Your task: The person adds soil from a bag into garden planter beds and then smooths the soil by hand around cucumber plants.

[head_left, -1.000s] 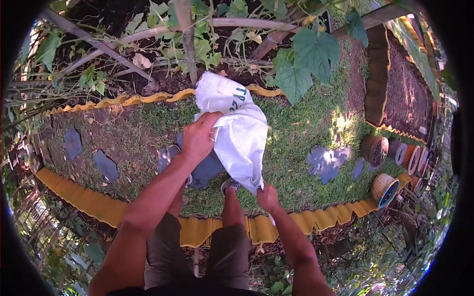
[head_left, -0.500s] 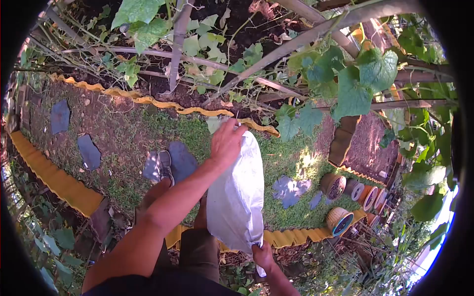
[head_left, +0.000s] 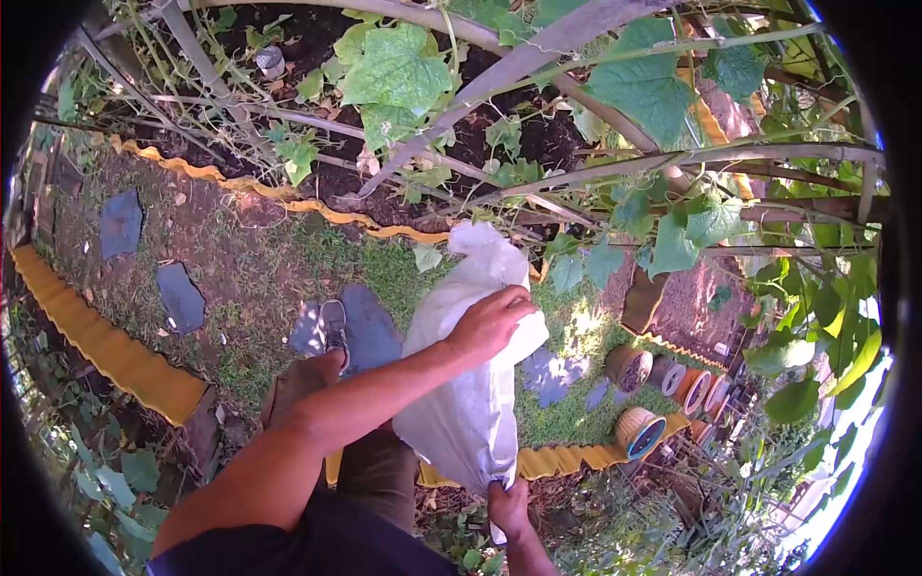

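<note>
A large white sack [head_left: 447, 394] hangs in front of my body. My left hand [head_left: 495, 322] is closed on its upper right part, with the fingers bent and the fingertips partly hidden. Above that hand, a loose white flap sticks up toward the yellow wavy edging [head_left: 403, 231]. At the bottom, my right hand [head_left: 509, 504] grips the gathered lower end of the sack, and a short white tail hangs below the fist. What the sack holds, if anything, is hidden.
Leafy vines and wooden poles [head_left: 538, 62] cross the top. Blue-grey stepping stones [head_left: 122, 223] lie in the grass. Several pots, one a tan pot [head_left: 636, 429], stand at the right. Yellow corrugated edging [head_left: 106, 336] runs along the left. A shoe [head_left: 334, 324] rests near a stone.
My left hand has moved down and to the right, from the sack's top edge onto its upper part. The sack looks wider, with its top folded over. The view has shifted slightly.
</note>
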`<state>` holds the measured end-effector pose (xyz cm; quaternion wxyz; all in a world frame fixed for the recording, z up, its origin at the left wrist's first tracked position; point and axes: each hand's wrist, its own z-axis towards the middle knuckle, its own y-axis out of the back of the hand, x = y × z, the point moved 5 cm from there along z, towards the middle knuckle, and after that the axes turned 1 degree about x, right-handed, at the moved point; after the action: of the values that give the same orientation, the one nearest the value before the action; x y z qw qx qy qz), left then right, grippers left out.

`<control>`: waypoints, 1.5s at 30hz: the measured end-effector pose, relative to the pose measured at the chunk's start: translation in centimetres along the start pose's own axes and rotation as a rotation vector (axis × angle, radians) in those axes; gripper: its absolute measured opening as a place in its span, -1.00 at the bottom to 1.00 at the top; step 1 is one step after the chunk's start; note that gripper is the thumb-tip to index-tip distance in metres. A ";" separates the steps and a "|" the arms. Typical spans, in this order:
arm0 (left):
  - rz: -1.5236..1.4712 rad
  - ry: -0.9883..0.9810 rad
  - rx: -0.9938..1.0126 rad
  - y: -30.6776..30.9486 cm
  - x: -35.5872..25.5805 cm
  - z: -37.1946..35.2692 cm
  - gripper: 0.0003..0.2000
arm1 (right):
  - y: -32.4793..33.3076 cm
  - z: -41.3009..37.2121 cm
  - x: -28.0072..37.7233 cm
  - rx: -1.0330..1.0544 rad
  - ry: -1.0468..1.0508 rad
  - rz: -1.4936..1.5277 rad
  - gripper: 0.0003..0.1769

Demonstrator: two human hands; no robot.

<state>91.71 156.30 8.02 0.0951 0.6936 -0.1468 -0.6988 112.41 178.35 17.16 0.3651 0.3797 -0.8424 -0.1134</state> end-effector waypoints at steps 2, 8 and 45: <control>0.003 0.099 0.101 0.3 1.2 -0.6 -0.71 | -0.4 -1.1 0.6 0.030 -0.073 0.097 -0.86; -0.071 0.105 -0.052 3.0 -0.7 -0.9 -0.72 | 1.6 -2.7 5.1 0.189 -0.113 -0.021 -0.87; -0.160 0.174 -0.297 21.4 3.2 -7.2 -0.74 | -6.6 -8.0 17.5 0.280 -0.326 0.295 -0.85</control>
<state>97.36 134.56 12.29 0.1528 0.7392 0.0222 -0.6555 113.89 161.88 28.93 0.1808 0.2760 -0.9440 -0.0010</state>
